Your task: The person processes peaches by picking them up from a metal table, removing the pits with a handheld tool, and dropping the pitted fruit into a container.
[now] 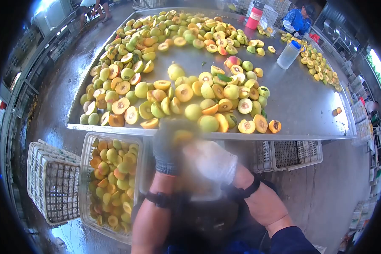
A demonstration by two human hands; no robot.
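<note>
Both hands are gloved and side by side at the near edge of a metal table (pixel 300 114). My left hand (pixel 171 142), in a dark grey glove, is closed around a yellow-orange peach piece (pixel 183 135), which is blurred. My right hand (pixel 209 158), in a white glove, lies just right of it with its fingers smeared; whether it holds anything is hidden. Halved and whole peaches (pixel 184 92) cover much of the tabletop beyond my hands. Left of my forearms, a pale crate (pixel 85 169) holds many peach halves.
Stacked crates (pixel 55 182) stand at the left, and another crate (pixel 288 154) is under the table's right side. A blue-lidded container (pixel 288 55) and a red bottle (pixel 255 16) stand on the table. A person in blue (pixel 297 21) is at the far right.
</note>
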